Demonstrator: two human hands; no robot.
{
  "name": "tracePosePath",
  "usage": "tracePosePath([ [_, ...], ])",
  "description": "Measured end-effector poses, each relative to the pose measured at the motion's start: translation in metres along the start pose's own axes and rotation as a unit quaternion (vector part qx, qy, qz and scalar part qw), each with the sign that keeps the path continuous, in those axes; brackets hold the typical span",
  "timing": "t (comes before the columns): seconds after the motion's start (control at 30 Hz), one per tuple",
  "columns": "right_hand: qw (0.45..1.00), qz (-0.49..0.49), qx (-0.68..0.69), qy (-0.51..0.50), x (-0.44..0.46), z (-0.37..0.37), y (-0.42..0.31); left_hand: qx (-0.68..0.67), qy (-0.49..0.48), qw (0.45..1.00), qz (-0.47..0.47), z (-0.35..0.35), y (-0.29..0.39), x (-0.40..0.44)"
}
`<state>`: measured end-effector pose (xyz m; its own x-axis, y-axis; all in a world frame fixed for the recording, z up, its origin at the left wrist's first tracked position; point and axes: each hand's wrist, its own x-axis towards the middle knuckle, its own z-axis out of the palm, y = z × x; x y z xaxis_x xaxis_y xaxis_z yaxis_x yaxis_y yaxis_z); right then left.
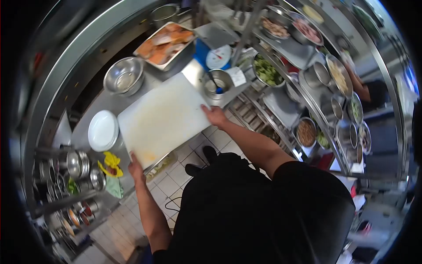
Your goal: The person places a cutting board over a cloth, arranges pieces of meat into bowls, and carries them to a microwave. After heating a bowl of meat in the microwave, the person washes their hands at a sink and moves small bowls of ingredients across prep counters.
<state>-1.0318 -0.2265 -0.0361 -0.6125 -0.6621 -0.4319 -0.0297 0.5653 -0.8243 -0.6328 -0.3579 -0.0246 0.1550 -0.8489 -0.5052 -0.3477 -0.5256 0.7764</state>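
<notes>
A large white cutting board [165, 116] with faint yellowish stains lies over the steel counter, its near edge towards me. My left hand [136, 168] is closed on the board's near left corner, and my right hand [214, 116] grips its right edge. The fingers under the board are hidden. Past the far left corner stands a metal bowl [113, 82]. White plates [103, 130] are stacked left of the board. Close to my left hand lie a crumpled yellow item [110, 163] and a pale green cloth [114, 188].
A tray of orange-pink fish fillets [165, 44] sits at the back. Beyond the right hand are a metal pot [227, 79] with a blue-tipped utensil and a dial scale [218, 57]. Shelving [281, 105] on the right holds several food bowls. Another person's arm [358, 86] shows there.
</notes>
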Motion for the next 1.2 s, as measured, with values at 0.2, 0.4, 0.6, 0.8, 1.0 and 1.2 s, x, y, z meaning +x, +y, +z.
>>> tracePosePath([
  [0.2, 0.994, -0.066, 0.067, 0.055, -0.046, -0.007, 0.003, -0.098, -0.088, 0.989, 0.066, -0.008, -0.027, -0.027],
  [0.4, 0.986, -0.131, 0.022, 0.101, -0.113, -0.025, 0.029, -0.089, -0.077, 0.980, 0.162, -0.031, -0.056, -0.054],
  [0.6, 0.961, -0.159, 0.191, 0.119, -0.199, -0.040, 0.037, -0.101, -0.114, 0.953, 0.263, -0.055, -0.017, -0.113],
  [0.8, 0.953, -0.133, 0.259, 0.085, -0.320, -0.087, 0.031, 0.119, -0.115, 0.930, 0.328, -0.071, -0.019, -0.094],
  [1.0, 0.889, -0.041, 0.446, 0.091, -0.402, -0.110, 0.066, 0.085, -0.242, 0.876, 0.408, -0.042, 0.021, -0.148],
  [1.2, 0.823, 0.078, 0.466, 0.314, -0.436, -0.114, 0.159, 0.083, -0.405, 0.801, 0.433, 0.033, 0.017, -0.221],
])
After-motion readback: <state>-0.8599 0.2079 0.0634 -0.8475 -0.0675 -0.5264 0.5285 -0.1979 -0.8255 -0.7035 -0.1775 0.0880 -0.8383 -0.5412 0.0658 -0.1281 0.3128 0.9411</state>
